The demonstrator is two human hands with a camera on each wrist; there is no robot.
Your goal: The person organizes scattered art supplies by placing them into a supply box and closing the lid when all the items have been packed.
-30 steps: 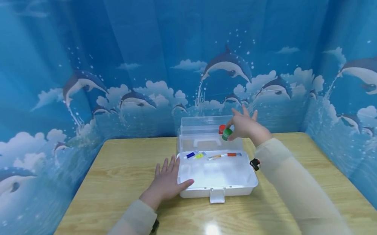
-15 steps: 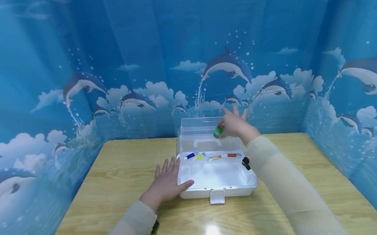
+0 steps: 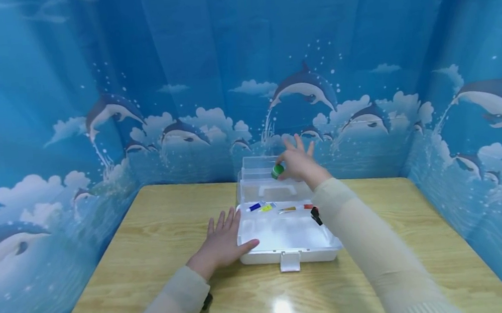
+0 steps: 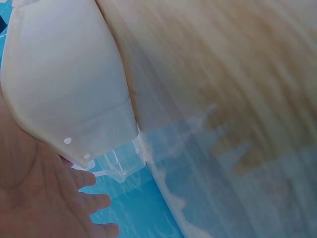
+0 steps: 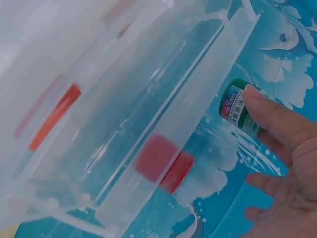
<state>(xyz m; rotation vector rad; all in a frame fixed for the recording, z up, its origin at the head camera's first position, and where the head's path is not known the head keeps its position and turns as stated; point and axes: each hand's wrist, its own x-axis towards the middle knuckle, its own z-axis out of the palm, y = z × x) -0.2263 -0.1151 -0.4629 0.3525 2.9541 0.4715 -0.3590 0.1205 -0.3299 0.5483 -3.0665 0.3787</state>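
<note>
Right hand: this hand has a narrow pinch, thumb and finger on a small green-capped jar; its other fingers spread away from the grip.
Green-capped jar: at the pinching fingertips, near the far end of the raised clear lid; whether it touches the lid cannot be told.
Red jar: this one, to the right of the pinched jar, shows partly through a translucent lid panel.
White box: the case sits below the grip and toward the person, its latch hanging at the near side.
Tray contents: below the grip, a blue tube and a yellow tube lie to the left; a thin brush and an orange-red piece, partly covered by the right wrist's black device, lie nearer the right.
Left hand: this hand, wide with fingers straight, rests at the box's left side, thumb over the rim, well apart from the grip.
Wood-grain table: the tabletop extends under the box, below both hands.
Dolphin backdrop: the blue curtain hangs behind the grip.
</note>
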